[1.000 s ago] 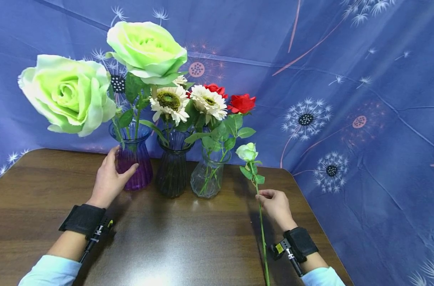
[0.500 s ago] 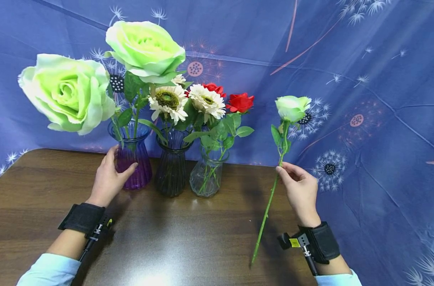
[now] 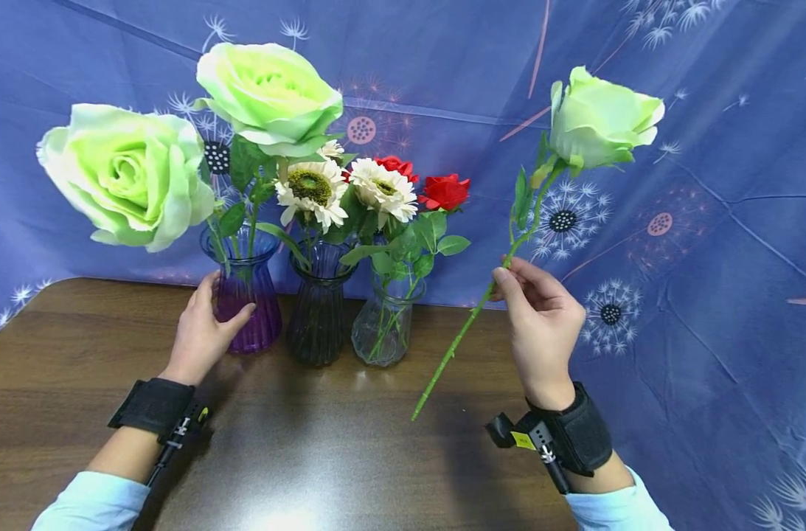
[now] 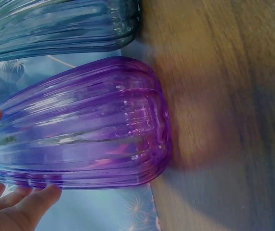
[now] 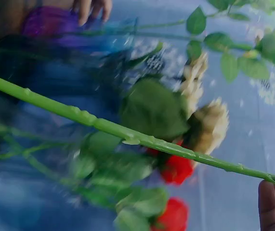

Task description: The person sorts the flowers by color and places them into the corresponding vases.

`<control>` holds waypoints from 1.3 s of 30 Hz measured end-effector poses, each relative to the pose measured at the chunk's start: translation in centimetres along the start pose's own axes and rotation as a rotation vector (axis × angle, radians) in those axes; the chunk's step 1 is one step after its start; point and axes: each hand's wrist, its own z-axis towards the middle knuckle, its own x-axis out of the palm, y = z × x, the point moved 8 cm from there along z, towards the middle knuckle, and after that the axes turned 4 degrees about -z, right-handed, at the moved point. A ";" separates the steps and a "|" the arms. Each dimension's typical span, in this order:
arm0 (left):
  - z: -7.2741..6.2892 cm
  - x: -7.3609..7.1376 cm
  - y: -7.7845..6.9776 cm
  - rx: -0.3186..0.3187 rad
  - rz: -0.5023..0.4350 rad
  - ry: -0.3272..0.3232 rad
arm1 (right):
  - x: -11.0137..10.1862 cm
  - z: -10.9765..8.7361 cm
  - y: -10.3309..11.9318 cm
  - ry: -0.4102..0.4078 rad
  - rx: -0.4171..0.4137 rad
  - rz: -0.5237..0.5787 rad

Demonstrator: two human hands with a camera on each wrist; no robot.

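My right hand (image 3: 542, 324) pinches a pale green rose (image 3: 602, 122) by its stem between thumb and fingertips, above the table's right side. The stem (image 5: 103, 125) slants, its bare lower end pointing down and left. With thumb and fingers on opposite sides, my left hand (image 3: 200, 328) holds the purple-blue ribbed glass vase (image 4: 89, 130), which stands on the table. In that vase are two large green roses (image 3: 130, 177). Beside it stand a dark glass vase (image 3: 316, 317) with cream sunflowers (image 3: 310, 184) and a clear glass vase (image 3: 381, 332) with red roses (image 3: 445, 192).
The brown wooden table (image 3: 349, 450) reaches back to a blue dandelion-print cloth (image 3: 708, 295) hanging behind and to the right. The three vases stand close together in a row near the table's back edge.
My right hand has lifted the green rose up off the table's right side, and its stem end has swung left toward the vases. My left hand stays on the purple vase.
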 end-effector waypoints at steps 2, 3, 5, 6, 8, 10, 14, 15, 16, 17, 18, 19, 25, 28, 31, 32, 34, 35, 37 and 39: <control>0.0 0.0 0.0 -0.005 0.001 0.001 | 1.0 0.4 1.1 0.009 -0.048 0.040; 0.1 0.0 0.1 -0.006 0.002 0.001 | 1.5 0.6 1.6 0.012 -0.067 0.066; 0.1 0.0 0.1 -0.005 -0.002 0.002 | 2.6 1.0 2.6 0.021 -0.105 0.104; 0.1 0.0 0.1 -0.006 -0.004 0.004 | 3.2 1.3 3.1 0.023 -0.120 0.111; 0.0 0.0 0.1 -0.001 -0.010 0.004 | 4.4 1.7 4.0 0.031 -0.145 0.127; 0.0 0.1 0.1 0.004 -0.013 0.001 | 5.7 2.0 4.8 0.038 -0.166 0.124; -0.1 0.1 0.0 0.006 -0.011 -0.002 | 8.0 2.7 6.6 0.058 -0.212 0.133; -0.1 0.0 0.0 0.004 -0.009 -0.003 | 8.5 2.9 7.0 0.062 -0.223 0.139; -0.1 0.0 -0.1 0.003 -0.008 -0.004 | 9.0 3.0 7.3 0.065 -0.237 0.148; -0.1 0.0 -0.1 0.005 -0.006 -0.004 | 9.4 3.1 7.6 0.066 -0.250 0.150; -0.1 0.0 -0.2 0.006 -0.004 -0.005 | 9.8 3.2 7.8 0.065 -0.258 0.155; 0.0 0.0 -0.2 0.007 -0.002 -0.007 | 10.2 3.4 8.0 0.062 -0.264 0.155; -0.1 -0.1 -0.1 0.005 0.001 -0.014 | 12.2 4.2 8.3 0.047 -0.269 0.185; -0.1 -0.1 -0.1 0.004 0.001 -0.013 | 13.1 4.5 8.5 0.034 -0.267 0.200; -0.2 -0.2 -0.1 0.004 0.001 -0.018 | 13.9 4.9 8.8 0.026 -0.254 0.210; -0.2 -0.2 -0.1 0.005 0.001 -0.021 | 14.1 5.1 8.9 0.024 -0.247 0.215; -0.2 -0.3 -0.1 0.011 -0.002 -0.031 | 14.6 5.4 9.1 0.021 -0.233 0.228; -0.2 -0.3 0.0 0.011 -0.002 -0.032 | 14.7 5.5 9.2 0.019 -0.227 0.235; -0.2 -0.2 -0.1 0.011 -0.008 -0.028 | 15.0 5.8 9.3 0.010 -0.220 0.247; -0.1 -0.1 0.0 0.007 -0.013 -0.020 | 15.2 5.9 9.3 0.002 -0.216 0.260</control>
